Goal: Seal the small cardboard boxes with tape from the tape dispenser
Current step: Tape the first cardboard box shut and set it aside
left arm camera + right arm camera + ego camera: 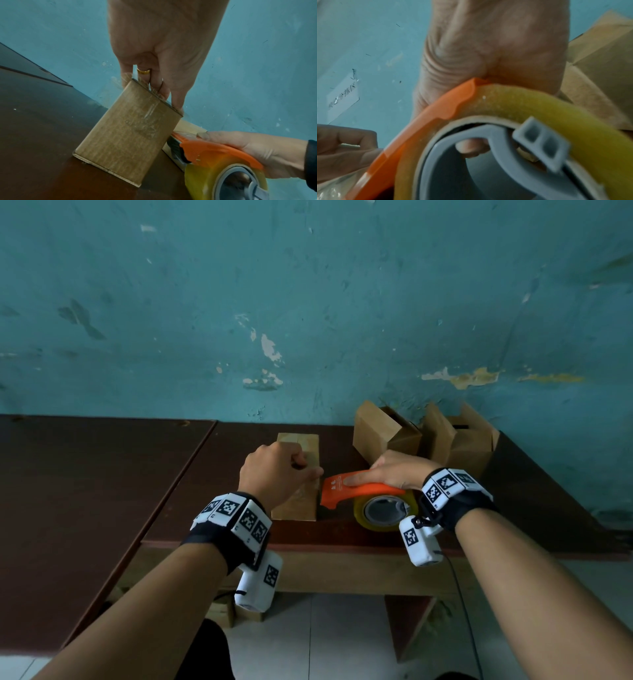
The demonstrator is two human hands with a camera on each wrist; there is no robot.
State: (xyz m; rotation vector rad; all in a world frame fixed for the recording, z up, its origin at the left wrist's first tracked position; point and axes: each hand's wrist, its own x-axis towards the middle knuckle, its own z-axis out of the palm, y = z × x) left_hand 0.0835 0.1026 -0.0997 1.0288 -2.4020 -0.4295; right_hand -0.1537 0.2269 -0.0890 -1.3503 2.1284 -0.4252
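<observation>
A small closed cardboard box (pixel 301 498) (pixel 126 135) stands on the dark brown table (pixel 102 474), with clear tape wrinkled on its near face. My left hand (pixel 274 470) (pixel 154 67) rests on top of it, fingers curled over the box's top edge. Right beside the box, my right hand (pixel 394 470) (pixel 257 150) grips the orange tape dispenser (pixel 356 489) (pixel 214 151) (pixel 419 128), which carries a yellowish tape roll (pixel 383 510) (pixel 539 108). The dispenser's front end sits against the box's right side.
Two more cardboard boxes with raised flaps (pixel 383 433) (pixel 459 440) stand at the back right against the teal wall. The table's near edge (pixel 342 546) lies just under my wrists. A second dark tabletop (pixel 68 508) adjoins on the left.
</observation>
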